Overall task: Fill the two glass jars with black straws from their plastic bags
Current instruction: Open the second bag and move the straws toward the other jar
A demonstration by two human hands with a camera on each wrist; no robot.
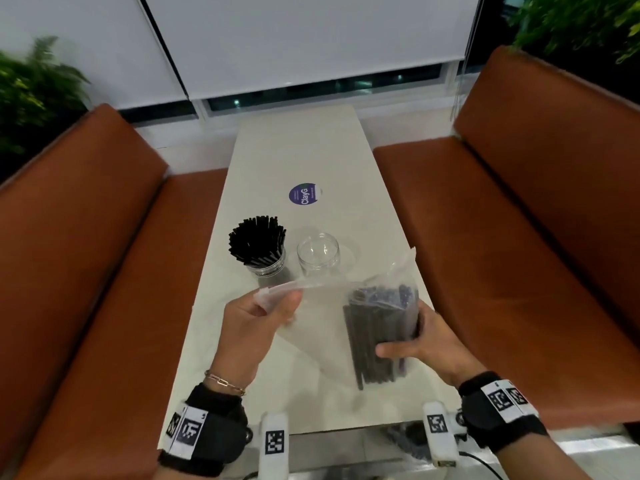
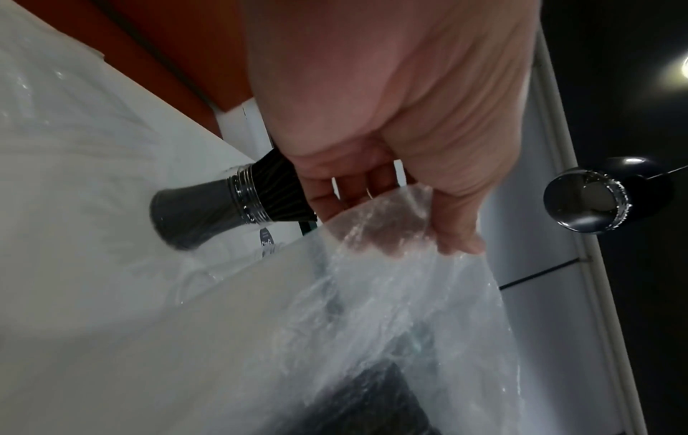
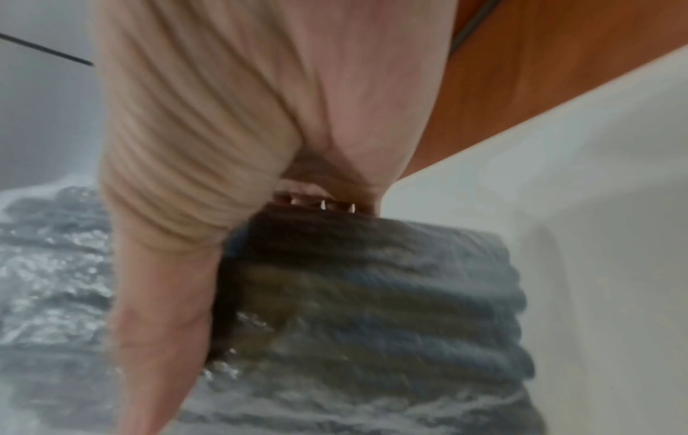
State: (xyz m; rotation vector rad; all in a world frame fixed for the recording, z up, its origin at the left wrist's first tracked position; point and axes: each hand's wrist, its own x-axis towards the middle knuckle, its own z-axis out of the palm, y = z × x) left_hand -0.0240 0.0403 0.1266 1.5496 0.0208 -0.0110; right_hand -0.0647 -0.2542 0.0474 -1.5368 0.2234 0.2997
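Note:
A glass jar [image 1: 268, 265] packed with black straws [image 1: 256, 239] stands on the table's left side; the left wrist view shows this jar [image 2: 201, 212] too. Beside it on the right stands an empty glass jar [image 1: 318, 254]. Above the near part of the table my right hand [image 1: 415, 344] grips a bundle of black straws [image 1: 377, 337] through a clear plastic bag [image 1: 388, 278]. My left hand [image 1: 273, 306] pinches the bag's open edge [image 2: 383, 223] and holds it out to the left. The right wrist view shows the wrapped straws [image 3: 372, 294] blurred under my thumb.
The pale narrow table [image 1: 298, 150] runs away from me between two orange bench seats [image 1: 86, 254] [image 1: 519, 237]. A round purple sticker [image 1: 303, 194] lies beyond the jars. Window blinds and plants stand at the far end.

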